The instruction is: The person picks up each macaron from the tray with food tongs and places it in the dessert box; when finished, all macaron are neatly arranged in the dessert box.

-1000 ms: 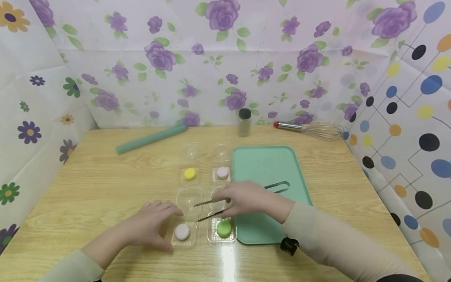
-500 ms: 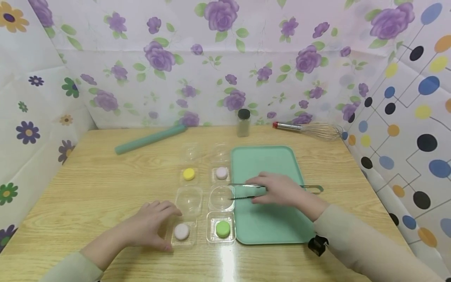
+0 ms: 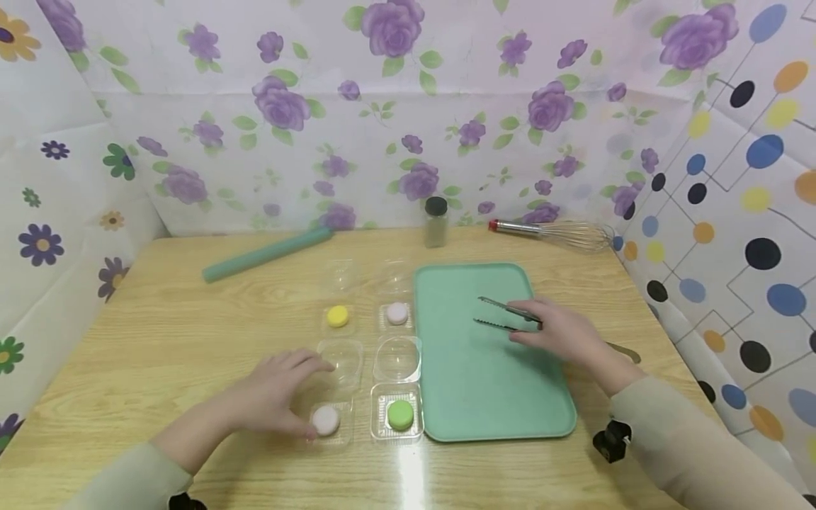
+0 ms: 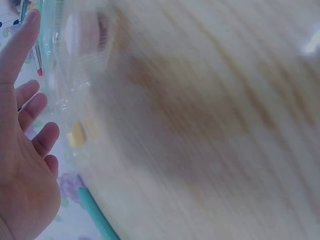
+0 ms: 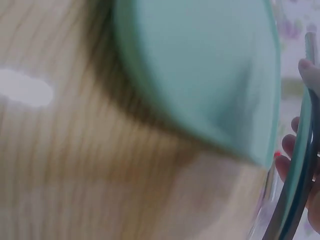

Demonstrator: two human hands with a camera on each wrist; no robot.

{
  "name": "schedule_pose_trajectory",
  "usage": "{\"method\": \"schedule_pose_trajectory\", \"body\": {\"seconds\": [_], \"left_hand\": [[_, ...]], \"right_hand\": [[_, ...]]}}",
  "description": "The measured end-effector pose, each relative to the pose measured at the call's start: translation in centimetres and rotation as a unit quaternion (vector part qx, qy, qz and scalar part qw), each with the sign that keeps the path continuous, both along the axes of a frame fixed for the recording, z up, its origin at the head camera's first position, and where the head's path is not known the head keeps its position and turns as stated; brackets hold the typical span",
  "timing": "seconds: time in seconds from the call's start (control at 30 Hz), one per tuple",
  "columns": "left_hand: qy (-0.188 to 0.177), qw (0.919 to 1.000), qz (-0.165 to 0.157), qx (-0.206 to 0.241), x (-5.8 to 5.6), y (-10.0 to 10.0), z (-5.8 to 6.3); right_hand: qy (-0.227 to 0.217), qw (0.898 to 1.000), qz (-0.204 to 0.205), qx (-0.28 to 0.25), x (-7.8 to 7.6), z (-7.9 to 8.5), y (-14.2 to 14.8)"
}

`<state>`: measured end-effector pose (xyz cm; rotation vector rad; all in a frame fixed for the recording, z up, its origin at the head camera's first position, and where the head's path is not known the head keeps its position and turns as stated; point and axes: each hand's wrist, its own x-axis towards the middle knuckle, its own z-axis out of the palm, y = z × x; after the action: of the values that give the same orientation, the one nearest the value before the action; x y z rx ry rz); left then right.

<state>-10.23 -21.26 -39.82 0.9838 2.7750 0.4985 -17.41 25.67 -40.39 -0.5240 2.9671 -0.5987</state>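
The right hand [image 3: 561,331] holds metal tongs [image 3: 500,306] over the green tray [image 3: 484,397], its grip pinching them mid-length, probably to control their parted tips. The left hand [image 3: 280,389], grip spread, is at an open clamshell box [image 3: 344,429], contact unclear, perhaps to steady it; a pale macaron [image 3: 326,421] sits inside.

Tight middle, roomy far left

Bare surface [image 3: 217,326] stretches between the left hand [image 3: 277,393] and the green rod [image 3: 268,255]; open clear boxes [image 3: 397,359] crowd the left edge of the green tray [image 3: 491,404]; tongs [image 3: 521,312] in the right hand [image 3: 561,331] bar its right side, leaving its near half passable
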Motion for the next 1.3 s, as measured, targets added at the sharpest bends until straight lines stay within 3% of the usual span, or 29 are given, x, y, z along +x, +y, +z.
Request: {"method": "schedule_pose_trajectory", "body": {"seconds": [0.3, 0.67, 1.3], "left_hand": [[0.002, 1.0000, 0.002, 0.003, -1.5, 1.2, 0.5], [0.037, 0.9986, 0.030, 0.021, -2.6, 2.8, 1.3], [0.039, 0.9991, 0.016, 0.006, -3.8, 4.4, 1.0]], "right_hand": [[-0.031, 0.996, -0.081, -0.025, -0.9, -1.2, 5.2], [-0.050, 0.986, -0.157, 0.038, -1.0, -1.8, 7.4], [-0.056, 0.983, -0.175, 0.031, -1.3, -3.5, 7.6]]}}
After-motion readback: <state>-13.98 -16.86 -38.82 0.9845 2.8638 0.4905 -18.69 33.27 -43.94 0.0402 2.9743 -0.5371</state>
